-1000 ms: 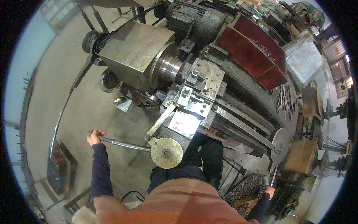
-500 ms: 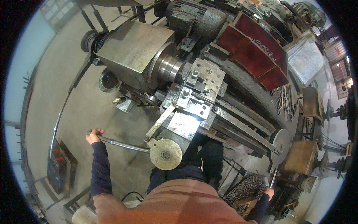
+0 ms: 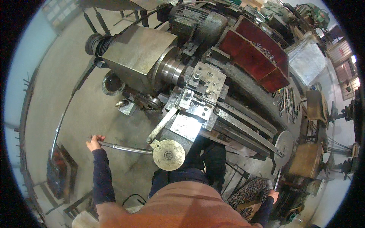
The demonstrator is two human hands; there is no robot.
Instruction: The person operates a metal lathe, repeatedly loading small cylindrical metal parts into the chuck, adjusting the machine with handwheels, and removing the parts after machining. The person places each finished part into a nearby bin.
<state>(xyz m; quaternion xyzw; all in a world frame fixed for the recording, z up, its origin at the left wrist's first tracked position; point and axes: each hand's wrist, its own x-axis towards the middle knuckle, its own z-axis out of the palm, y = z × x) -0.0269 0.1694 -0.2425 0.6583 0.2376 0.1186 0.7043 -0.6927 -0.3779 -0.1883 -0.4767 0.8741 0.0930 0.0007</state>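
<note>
My left hand (image 3: 95, 142) is closed round the outer end of a long metal lever (image 3: 127, 148), whose inner end joins a round brass-coloured disc (image 3: 169, 155). From that disc a flat link bar (image 3: 162, 124) runs up to the tool slide (image 3: 197, 108) of a small lathe. My right hand (image 3: 273, 195), at the lower right, grips a second metal lever (image 3: 278, 178) that hangs from a grey disc (image 3: 283, 146). A long bar (image 3: 249, 127) links this disc to the slide. Near the tool blocks sits the shiny spindle (image 3: 173, 72).
Behind the slide stands a red bin (image 3: 253, 57) with small metal parts. Several wrenches (image 3: 289, 104) lie to its right. The headstock (image 3: 138, 49) and a motor (image 3: 201, 22) are at the back. A heap of small metal pieces (image 3: 251, 192) is by my right forearm.
The whole view has shifted slightly. My left hand has moved a little with its lever, its fingers still round it. My right hand keeps its hold, with little visible movement.
</note>
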